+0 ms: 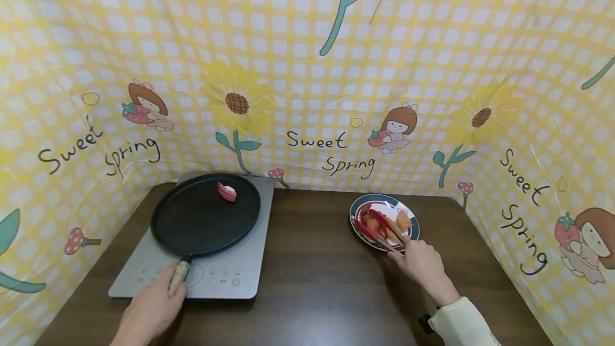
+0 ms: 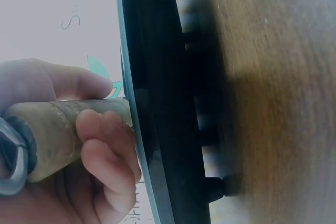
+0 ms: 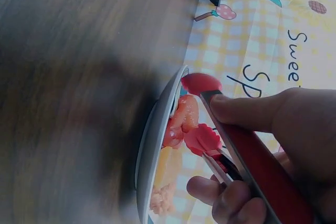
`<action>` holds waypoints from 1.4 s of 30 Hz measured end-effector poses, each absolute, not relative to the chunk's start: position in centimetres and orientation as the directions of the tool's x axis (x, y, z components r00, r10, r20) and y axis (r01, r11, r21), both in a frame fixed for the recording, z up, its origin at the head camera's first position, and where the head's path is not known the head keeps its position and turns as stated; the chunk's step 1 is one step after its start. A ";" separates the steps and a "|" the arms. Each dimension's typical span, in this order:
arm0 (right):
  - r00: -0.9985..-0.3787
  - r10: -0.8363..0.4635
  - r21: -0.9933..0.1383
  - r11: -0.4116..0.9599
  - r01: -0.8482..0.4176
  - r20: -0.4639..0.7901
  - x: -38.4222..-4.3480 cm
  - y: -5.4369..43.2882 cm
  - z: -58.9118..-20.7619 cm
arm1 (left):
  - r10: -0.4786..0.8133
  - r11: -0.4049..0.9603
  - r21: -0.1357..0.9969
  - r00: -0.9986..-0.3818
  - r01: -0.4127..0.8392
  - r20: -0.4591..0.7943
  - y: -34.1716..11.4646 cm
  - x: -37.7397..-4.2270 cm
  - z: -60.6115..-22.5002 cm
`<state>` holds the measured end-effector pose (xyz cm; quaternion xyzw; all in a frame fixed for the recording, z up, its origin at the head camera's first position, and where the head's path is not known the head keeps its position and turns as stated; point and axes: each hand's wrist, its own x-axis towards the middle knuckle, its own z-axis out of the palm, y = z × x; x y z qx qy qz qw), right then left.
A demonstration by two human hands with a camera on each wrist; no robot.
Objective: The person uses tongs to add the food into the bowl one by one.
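Tongs (image 3: pixel 265 169) in right hand's (image 1: pixel 424 265) grip, handle (image 1: pixel 179 276) in left's (image 1: pixel 156 302); ring (image 2: pixel 20 169) in wrist view only

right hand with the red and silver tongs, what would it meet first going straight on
The right hand, leading with its red and silver tongs, would likely first meet the glossy orange-red food pieces on the round, blue-rimmed white plate, though depth is unclear.

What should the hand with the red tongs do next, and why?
Maybe squeeze the tongs gently: the right hand holds them over the plate, open beside the food, while the pan has just one piece in it.
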<state>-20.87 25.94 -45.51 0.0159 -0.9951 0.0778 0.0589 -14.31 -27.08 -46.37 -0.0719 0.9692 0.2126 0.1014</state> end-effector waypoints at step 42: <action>-0.969 -0.084 -0.107 0.988 -0.111 0.232 -20.6 26.0 -44.8 | -0.099 0.899 0.392 -0.963 -0.195 -0.251 -27.0 -14.5 -46.4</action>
